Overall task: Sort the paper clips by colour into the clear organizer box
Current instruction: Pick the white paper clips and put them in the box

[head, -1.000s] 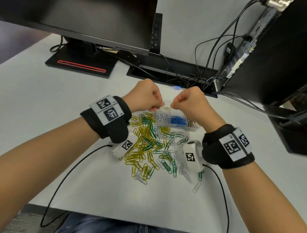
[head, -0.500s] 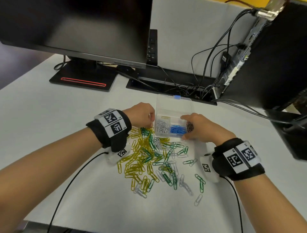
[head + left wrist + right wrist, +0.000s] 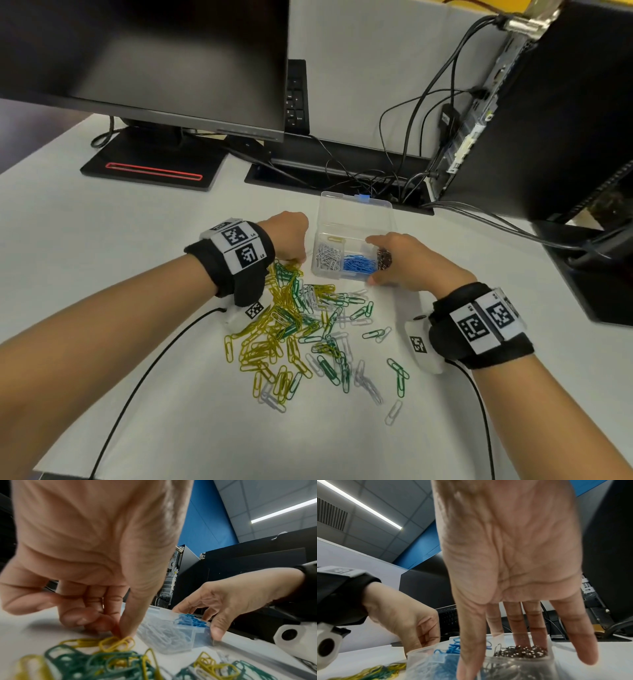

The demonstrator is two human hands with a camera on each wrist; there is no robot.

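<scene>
A loose pile of yellow, green and white paper clips (image 3: pixel 298 329) lies on the white desk. Behind it stands the clear organizer box (image 3: pixel 322 272), its lid (image 3: pixel 356 212) open toward the back. Its compartments hold white clips (image 3: pixel 328 255), blue clips (image 3: pixel 359 264), dark clips (image 3: pixel 384 258) and one yellow clip (image 3: pixel 335 239). My left hand (image 3: pixel 301 262) is at the pile's far edge, where its thumb and forefinger pinch a yellow paper clip (image 3: pixel 118 643) that lies on the desk. My right hand (image 3: pixel 376 260) holds the box's right end, thumb on the near wall, fingers over the dark clips.
A monitor (image 3: pixel 137 61) on a black base (image 3: pixel 150 168) stands at the back left. A cable tray with tangled leads (image 3: pixel 342 171) runs behind the box. A computer tower (image 3: pixel 548 120) fills the back right. Black wrist-camera cables (image 3: pixel 137 377) trail over the desk's near part.
A second ago both hands were raised together above the box. The left has dropped to the pile and the right onto the box's right end; both have hardly moved since half a second ago.
</scene>
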